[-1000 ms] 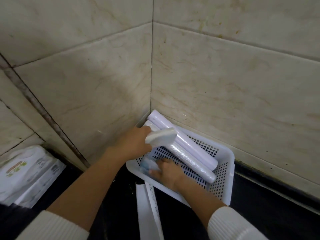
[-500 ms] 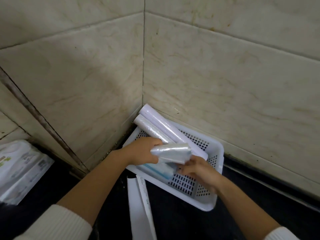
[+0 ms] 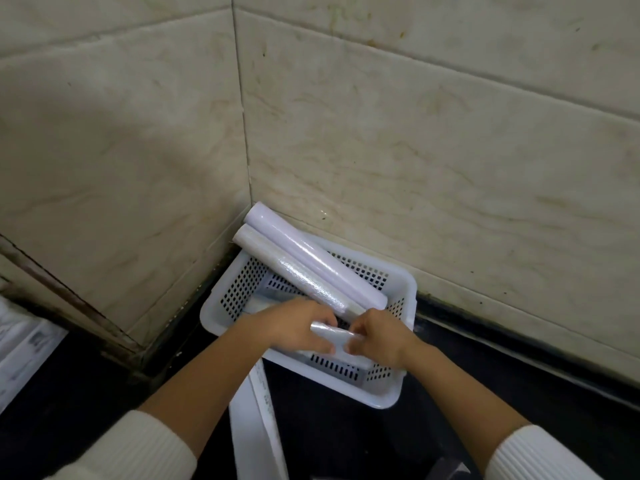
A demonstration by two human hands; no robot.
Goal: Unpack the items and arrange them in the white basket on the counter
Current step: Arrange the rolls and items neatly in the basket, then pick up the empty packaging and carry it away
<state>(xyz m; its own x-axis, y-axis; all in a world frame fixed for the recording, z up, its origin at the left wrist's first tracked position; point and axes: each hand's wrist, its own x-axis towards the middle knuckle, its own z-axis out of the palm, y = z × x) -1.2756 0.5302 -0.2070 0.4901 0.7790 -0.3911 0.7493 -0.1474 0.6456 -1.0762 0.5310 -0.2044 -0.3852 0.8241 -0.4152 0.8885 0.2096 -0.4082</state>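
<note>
A white perforated basket (image 3: 398, 393) stands on the black counter in the tiled corner. Two long rolls lie diagonally in it, their far ends sticking out over the rim: a pale lilac roll (image 3: 311, 251) and a shiny clear-wrapped roll (image 3: 294, 271) beside it. Over the basket's near half, my left hand (image 3: 294, 323) and my right hand (image 3: 377, 337) both grip a short shiny wrapped roll (image 3: 337, 336), one hand at each end. Flat items under my left hand are mostly hidden.
A white flat package (image 3: 254, 427) lies on the counter against the basket's near side. A white printed pack (image 3: 20, 348) sits at the left edge. Tiled walls close in behind and to the left of the basket.
My right hand came out of the basket's floor and took the short roll's right end. Both hands lowered the roll toward the basket's near half.
</note>
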